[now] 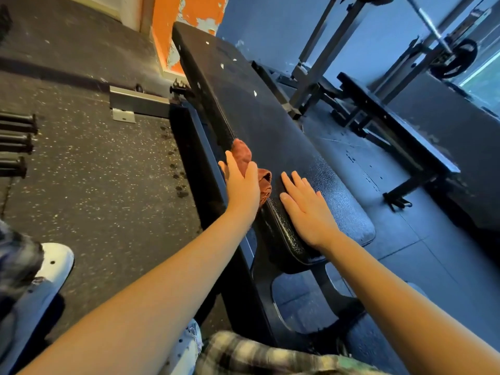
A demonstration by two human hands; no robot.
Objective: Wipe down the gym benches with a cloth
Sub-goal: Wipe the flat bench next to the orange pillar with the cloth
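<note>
Head view | step: tabletop point(257, 112) being wiped | left grip point(242, 182) spread flat on cloth point(241, 151) | right grip point(305, 209) spread flat, braced | next: cloth to be pushed fwd w/ pressure

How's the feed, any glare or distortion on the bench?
Head view: the wide-angle lens bows the bench edges; cool blue light tints the right side; a sheen sits on the seat pad beside the right hand; the cloth under the left hand reads sharp; the lower left corner is blurred.
</note>
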